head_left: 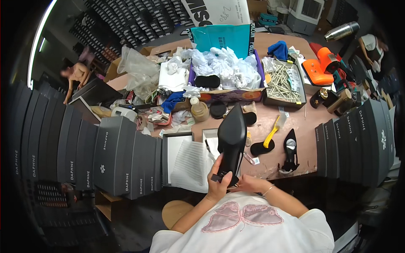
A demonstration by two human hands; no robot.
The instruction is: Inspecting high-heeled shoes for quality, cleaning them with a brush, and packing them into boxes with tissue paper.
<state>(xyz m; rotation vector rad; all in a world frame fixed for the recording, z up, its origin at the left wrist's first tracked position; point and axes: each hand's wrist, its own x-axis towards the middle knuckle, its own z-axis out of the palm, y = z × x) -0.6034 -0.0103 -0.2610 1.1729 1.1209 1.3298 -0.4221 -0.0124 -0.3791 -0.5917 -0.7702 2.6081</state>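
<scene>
A black pointed shoe point(233, 137) is held up over the table's front edge, toe pointing away from me and dark sole side in view. My left hand point(217, 185) is closed round its heel end, thumb across it. Close to the same end, my right hand point(252, 184) has its fingers drawn together; whatever they pinch is too small to make out. Another black pointed shoe point(290, 149) with a strap lies on the table to the right. Between the two shoes are a yellow-handled brush point(273, 131) and a black oval pad point(260, 148).
An open shoe box point(178, 137) with a white ribbed sheet point(188, 164) stands at left. Dark shoe boxes line up at left point(112, 156) and right point(358, 139). Behind are a carton of crumpled paper point(228, 69), a box of thin sticks point(284, 82) and a bottle point(199, 110).
</scene>
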